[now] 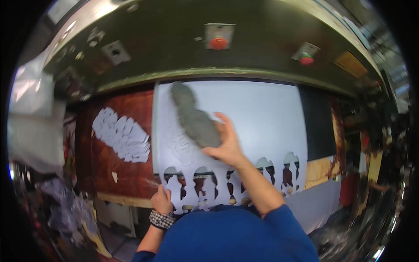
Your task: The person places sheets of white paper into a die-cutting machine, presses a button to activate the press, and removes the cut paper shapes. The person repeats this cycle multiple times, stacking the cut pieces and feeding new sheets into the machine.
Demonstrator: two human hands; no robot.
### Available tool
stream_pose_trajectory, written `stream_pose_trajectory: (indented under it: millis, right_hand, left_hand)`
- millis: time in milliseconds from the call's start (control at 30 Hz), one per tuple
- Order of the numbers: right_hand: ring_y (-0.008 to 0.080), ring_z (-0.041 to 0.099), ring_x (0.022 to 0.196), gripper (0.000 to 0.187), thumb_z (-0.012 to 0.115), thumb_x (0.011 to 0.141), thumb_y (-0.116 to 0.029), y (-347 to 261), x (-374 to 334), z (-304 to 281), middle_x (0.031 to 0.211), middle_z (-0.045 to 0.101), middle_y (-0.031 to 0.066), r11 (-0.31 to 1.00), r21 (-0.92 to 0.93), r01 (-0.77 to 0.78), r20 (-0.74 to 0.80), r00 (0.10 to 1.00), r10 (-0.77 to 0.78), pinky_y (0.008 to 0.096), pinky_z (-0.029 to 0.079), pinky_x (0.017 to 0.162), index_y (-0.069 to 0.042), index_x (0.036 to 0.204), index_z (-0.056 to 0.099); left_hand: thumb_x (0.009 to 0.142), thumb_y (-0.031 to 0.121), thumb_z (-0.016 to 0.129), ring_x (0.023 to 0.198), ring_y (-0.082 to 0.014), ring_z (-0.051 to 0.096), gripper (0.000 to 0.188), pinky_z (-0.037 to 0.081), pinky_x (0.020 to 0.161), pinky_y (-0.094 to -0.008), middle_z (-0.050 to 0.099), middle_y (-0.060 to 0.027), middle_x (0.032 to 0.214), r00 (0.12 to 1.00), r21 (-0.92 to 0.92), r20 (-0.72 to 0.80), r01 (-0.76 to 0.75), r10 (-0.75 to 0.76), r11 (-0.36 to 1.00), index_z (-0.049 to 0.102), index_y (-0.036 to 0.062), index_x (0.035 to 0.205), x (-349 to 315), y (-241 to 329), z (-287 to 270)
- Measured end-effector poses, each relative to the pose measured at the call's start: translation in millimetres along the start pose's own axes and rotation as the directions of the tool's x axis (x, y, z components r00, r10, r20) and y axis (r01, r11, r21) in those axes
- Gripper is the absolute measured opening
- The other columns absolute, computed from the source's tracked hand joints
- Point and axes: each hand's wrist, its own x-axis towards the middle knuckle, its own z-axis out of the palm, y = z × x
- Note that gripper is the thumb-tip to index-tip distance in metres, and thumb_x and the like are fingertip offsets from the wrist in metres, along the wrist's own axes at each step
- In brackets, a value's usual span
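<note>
A grey, shoe-sole-shaped block point(196, 120), perhaps a cutting die, is slightly blurred over the white sheet point(257, 113). My right hand point(227, 142) grips its near end, thumb on the near side and fingers on the far side. The sheet's near edge is a row of sole-shaped cut-outs with narrow strips between them. At its near left corner, my left hand point(161, 201) is closed on the sheet's edge, with fingertips partly hidden. Faint outlines show on the sheet left of the block.
Overlapping white cut pieces point(122, 135) lie on the reddish-brown board point(131, 183) at left. Beyond the sheet stands a dark green machine beam point(174, 39) with a red button point(218, 43) and another red-green button point(307, 59). A black panel point(321, 122) adjoins the sheet's right side.
</note>
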Motion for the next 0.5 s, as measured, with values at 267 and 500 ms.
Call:
stream_pose_trajectory:
  millis: [267, 500]
  right_hand:
    - [0.0452, 0.022, 0.131, 0.085, 0.070, 0.059, 0.000, 3.3, -27.8, -3.4, 0.137, 0.026, 0.0268, 0.678, -0.735, 0.006, -0.098, 0.988, -0.116, 0.0492, 0.024, 0.107, -0.004, 0.134, 0.032]
    - [0.0446, 0.022, 0.132, 0.091, 0.076, 0.063, -0.012, 18.7, -15.1, -9.9, 0.140, 0.025, 0.0283, 0.523, -0.849, 0.076, -0.004, 0.989, -0.150, 0.0506, 0.025, 0.107, 0.001, 0.139, 0.026]
  left_hand:
    - [0.083, 0.019, 0.055, 0.057, -0.0380, 0.056, 0.015, 0.042, 0.054, -0.0489, 0.055, -0.0177, 0.059, 0.999, -0.034, -0.017, -0.030, 0.029, 0.999, 0.055, 0.0068, 0.093, 8.7, 12.1, -7.6]
    - [0.084, 0.021, 0.055, 0.052, -0.0375, 0.055, 0.015, 0.041, 0.050, -0.0492, 0.054, -0.0167, 0.055, 0.999, -0.009, -0.047, -0.006, 0.006, 1.000, 0.055, 0.0082, 0.092, 20.2, 15.1, -16.4]
